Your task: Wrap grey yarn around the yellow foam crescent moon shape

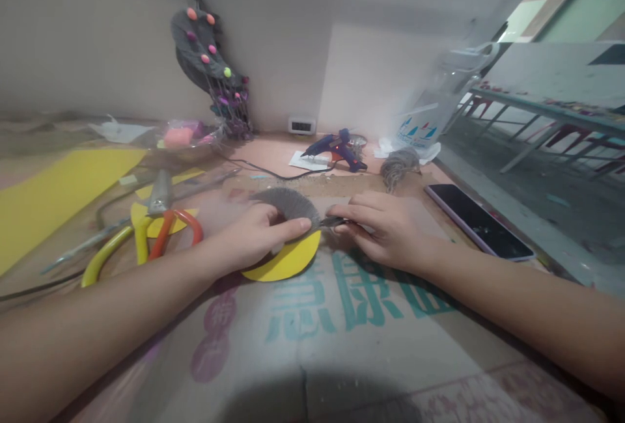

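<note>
My left hand (254, 231) is closed on a yellow disc (288, 263), with its thumb pressed on top. Grey yarn (288, 200) covers the far part of the disc in close strands, and the near edge shows bare yellow. At the disc's right side my right hand (381, 224) pinches a small dark grey bundle (333, 221) that looks like yarn; its exact shape is blurred. Both hands are low over a printed cardboard sheet (303, 371).
Scissors (168, 228) with red and yellow handles lie left, near yellow sheet material (73, 192). Behind are a blue glue gun (336, 146), a small digital clock (301, 125) and loose grey yarn (400, 166). A phone (481, 221) lies right. A grey crescent ornament (190, 52) is against the wall.
</note>
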Tool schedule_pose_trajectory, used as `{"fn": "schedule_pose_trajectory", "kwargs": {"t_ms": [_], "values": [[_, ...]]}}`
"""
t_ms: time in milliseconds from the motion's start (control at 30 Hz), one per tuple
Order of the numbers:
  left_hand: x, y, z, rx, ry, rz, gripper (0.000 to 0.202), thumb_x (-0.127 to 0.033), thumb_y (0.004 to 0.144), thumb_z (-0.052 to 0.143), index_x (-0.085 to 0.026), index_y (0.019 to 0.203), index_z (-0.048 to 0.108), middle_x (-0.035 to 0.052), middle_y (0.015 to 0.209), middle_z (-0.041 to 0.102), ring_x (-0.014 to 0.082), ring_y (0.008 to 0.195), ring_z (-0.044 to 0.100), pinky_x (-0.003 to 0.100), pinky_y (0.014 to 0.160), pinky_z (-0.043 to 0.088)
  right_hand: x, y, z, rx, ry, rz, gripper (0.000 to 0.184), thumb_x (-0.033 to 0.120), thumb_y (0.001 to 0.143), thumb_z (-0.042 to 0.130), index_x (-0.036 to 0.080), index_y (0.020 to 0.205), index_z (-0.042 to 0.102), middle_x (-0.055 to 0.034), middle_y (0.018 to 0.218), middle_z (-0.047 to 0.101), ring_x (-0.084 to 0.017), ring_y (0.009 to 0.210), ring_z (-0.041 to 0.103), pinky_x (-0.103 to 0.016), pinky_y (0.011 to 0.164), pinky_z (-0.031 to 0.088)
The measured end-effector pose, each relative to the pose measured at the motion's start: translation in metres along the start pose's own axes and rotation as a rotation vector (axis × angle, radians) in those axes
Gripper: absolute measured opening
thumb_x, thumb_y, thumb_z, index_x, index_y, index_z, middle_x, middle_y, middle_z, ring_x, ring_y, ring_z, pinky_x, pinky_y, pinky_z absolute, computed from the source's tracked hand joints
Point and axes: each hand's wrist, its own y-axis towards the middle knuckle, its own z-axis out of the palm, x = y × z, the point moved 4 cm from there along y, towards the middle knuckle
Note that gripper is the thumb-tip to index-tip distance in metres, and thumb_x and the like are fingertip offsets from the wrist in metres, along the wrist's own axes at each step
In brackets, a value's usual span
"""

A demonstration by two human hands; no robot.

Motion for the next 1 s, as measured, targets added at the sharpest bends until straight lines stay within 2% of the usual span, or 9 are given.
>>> {"fn": "schedule_pose_trajectory", "kwargs": {"t_ms": [233, 467, 600, 833, 1000], "values": [[0.0, -0.001, 0.004, 0.088, -0.169, 0.053, 0.034, -0.051, 0.079, 0.059, -0.018, 0.077, 0.063, -0.0033, 0.061, 0.055, 0.0103, 0.052, 0.046, 0.02, 0.047, 0.034, -0.002, 0.0, 0.001, 0.001, 0.049, 0.018, 0.024, 0.024, 0.093, 0.049, 0.012, 0.105, 0.065, -0.0038, 0.074, 0.06, -0.014, 0.069, 0.054, -0.025, 0.061, 0.039], [0.005, 0.001, 0.005, 0.107, -0.21, 0.001, 0.037, -0.053, 0.077, 0.061, -0.016, 0.076, 0.063, -0.0011, 0.063, 0.058, 0.011, 0.053, 0.048, 0.02, 0.045, 0.033, -0.005, -0.002, 0.004, -0.024, 0.095, 0.041, 0.022, 0.022, 0.093, 0.051, 0.013, 0.106, 0.066, -0.0035, 0.075, 0.06, -0.013, 0.068, 0.053, -0.024, 0.06, 0.039], [0.008, 0.002, 0.005, 0.097, -0.208, -0.022, 0.041, -0.056, 0.075, 0.062, -0.016, 0.068, 0.059, -0.0032, 0.055, 0.051, 0.0092, 0.046, 0.043, 0.02, 0.042, 0.028, -0.005, -0.002, 0.005, -0.032, 0.109, 0.031, 0.021, 0.021, 0.092, 0.051, 0.013, 0.105, 0.066, -0.0038, 0.075, 0.062, -0.013, 0.068, 0.055, -0.024, 0.061, 0.04], [0.01, 0.002, 0.007, 0.108, -0.244, -0.043, 0.043, -0.059, 0.075, 0.061, -0.016, 0.073, 0.06, -0.0035, 0.055, 0.049, 0.0095, 0.045, 0.042, 0.02, 0.042, 0.028, -0.003, -0.003, 0.003, -0.055, 0.116, 0.061, 0.024, 0.026, 0.094, 0.048, 0.013, 0.105, 0.065, -0.0044, 0.075, 0.063, -0.014, 0.068, 0.055, -0.025, 0.061, 0.042], [0.008, 0.002, 0.006, 0.107, -0.207, -0.038, 0.043, -0.059, 0.076, 0.06, -0.017, 0.068, 0.056, -0.0043, 0.053, 0.046, 0.0092, 0.045, 0.038, 0.021, 0.041, 0.024, -0.003, -0.002, 0.002, -0.048, 0.096, 0.06, 0.023, 0.025, 0.093, 0.049, 0.014, 0.104, 0.065, -0.0047, 0.077, 0.063, -0.014, 0.068, 0.056, -0.025, 0.062, 0.042]]}}
